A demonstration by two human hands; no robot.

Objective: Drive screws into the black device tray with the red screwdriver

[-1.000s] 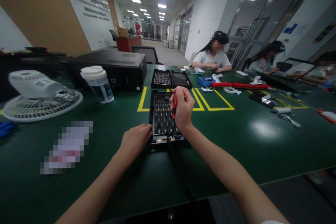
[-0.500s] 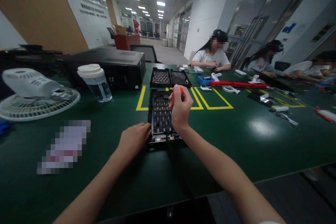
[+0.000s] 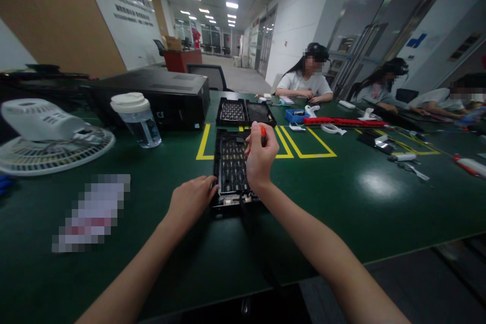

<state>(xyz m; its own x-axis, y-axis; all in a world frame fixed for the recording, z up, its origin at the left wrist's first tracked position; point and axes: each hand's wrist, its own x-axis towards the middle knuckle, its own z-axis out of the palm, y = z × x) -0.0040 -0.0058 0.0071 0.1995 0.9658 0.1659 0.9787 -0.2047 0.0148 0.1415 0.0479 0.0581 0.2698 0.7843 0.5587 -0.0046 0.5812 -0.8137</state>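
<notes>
A black rectangular case (image 3: 232,169) lies on the green table, its tray filled with rows of dark rounded cells. Circuit parts and a pale connector (image 3: 231,202) show at its near end. My left hand (image 3: 193,196) grips the case's near left edge, fingers closed against the side. Above the case's right half, my right hand (image 3: 261,159) is closed round the red-and-black handle of a screwdriver (image 3: 263,134). Its shaft and tip are hidden by the hand. A black strap or cable (image 3: 246,223) runs from the near end toward me.
Beyond it lies a second open black case (image 3: 232,111). To the left are a lidded water cup (image 3: 142,126), a white fan (image 3: 49,134) and a large black box (image 3: 170,96). A blue bin (image 3: 296,115) and co-workers (image 3: 306,83) are at the right.
The case and both hands stay almost in place. My right hand has turned slightly, so the screwdriver handle looks tilted differently.
</notes>
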